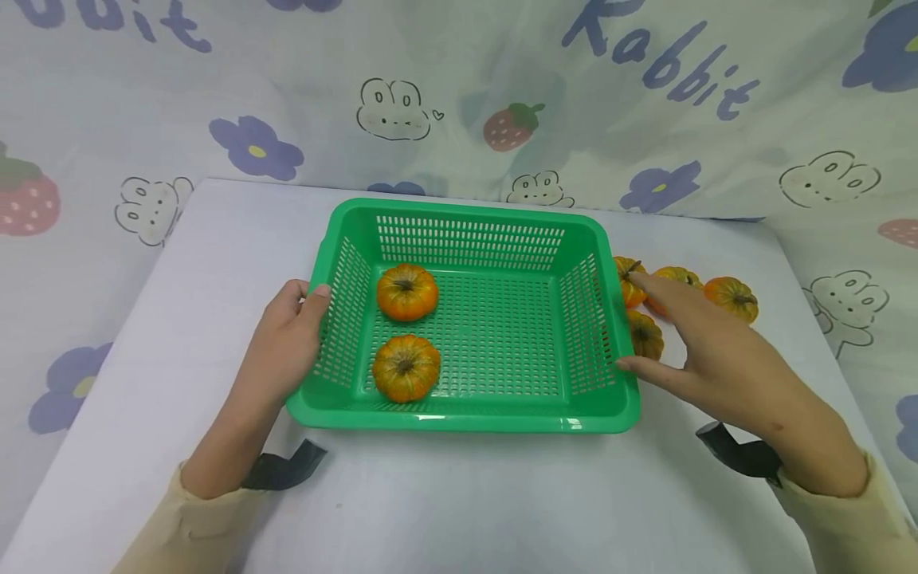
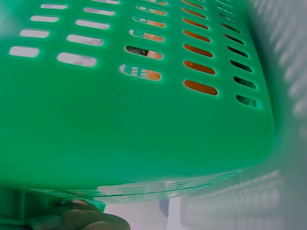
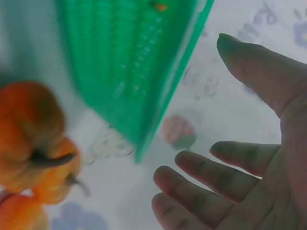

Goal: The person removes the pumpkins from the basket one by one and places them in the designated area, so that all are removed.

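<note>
A green plastic basket (image 1: 459, 422) with slotted walls stands on the white table. Inside it, toward the left, lie two small orange pumpkins, one farther back (image 1: 407, 292) and one nearer the front (image 1: 406, 367). My left hand (image 1: 283, 343) grips the basket's left rim, thumb on top; in the left wrist view its curled fingers (image 2: 88, 219) show under the rim. My right hand (image 1: 731, 367) hovers by the basket's right side with thumb and fingers spread. The right wrist view shows that hand (image 3: 254, 191) holding nothing, apart from the basket (image 3: 115, 72).
Several more pumpkins lie on the table just right of the basket, among them one by its wall (image 1: 646, 336) and one farther right (image 1: 731, 297). My right hand partly covers this group. A printed cloth (image 1: 459, 48) hangs behind the table (image 1: 473, 502).
</note>
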Available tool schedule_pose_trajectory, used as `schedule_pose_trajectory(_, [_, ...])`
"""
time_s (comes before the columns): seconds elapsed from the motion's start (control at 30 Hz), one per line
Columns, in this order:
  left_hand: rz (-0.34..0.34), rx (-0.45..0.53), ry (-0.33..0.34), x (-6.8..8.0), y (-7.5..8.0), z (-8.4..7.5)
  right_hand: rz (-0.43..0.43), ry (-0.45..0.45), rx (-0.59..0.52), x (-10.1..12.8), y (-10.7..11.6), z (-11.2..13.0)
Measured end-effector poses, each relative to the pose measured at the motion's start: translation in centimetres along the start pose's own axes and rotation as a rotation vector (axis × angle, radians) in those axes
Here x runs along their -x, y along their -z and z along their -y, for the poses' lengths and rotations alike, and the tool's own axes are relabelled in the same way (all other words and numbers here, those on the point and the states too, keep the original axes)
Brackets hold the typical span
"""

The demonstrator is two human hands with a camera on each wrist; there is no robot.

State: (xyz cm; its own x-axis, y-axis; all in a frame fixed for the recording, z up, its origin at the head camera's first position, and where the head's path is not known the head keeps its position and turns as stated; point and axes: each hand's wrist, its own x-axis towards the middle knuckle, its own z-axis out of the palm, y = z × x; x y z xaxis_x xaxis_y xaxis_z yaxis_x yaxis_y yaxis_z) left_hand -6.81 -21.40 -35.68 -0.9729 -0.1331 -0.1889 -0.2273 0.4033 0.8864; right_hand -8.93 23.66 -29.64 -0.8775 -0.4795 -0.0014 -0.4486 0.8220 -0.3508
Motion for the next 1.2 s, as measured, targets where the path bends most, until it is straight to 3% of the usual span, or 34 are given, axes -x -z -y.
schedule_pose_trajectory(0.3, [0.004, -0.003, 0.005, 0.1, 0.0, 0.0, 0.026, 0.143, 0.082, -1.5, 0.4, 3.5])
schedule_pose_trajectory(0.57, [0.002, 0.001, 0.009, 0.1, 0.1, -0.1, 0.047, 0.408, 0.125, -3.5, -0.1, 6.0])
schedule_pose_trajectory(0.7, [0.0, 0.003, 0.012, 0.2, 0.1, -0.1, 0.06, 0.495, 0.129, -4.5, -0.6, 7.0])
schedule_pose_trajectory(1.07, [0.003, 0.016, -0.006, 0.1, 0.0, -0.1, 0.097, 0.642, 0.146, -6.9, -2.2, 9.2])
schedule_pose_trajectory(1.2, [-0.001, 0.018, -0.01, 0.0, 0.0, -0.1, 0.139, 0.648, 0.15, -7.8, -2.7, 10.1])
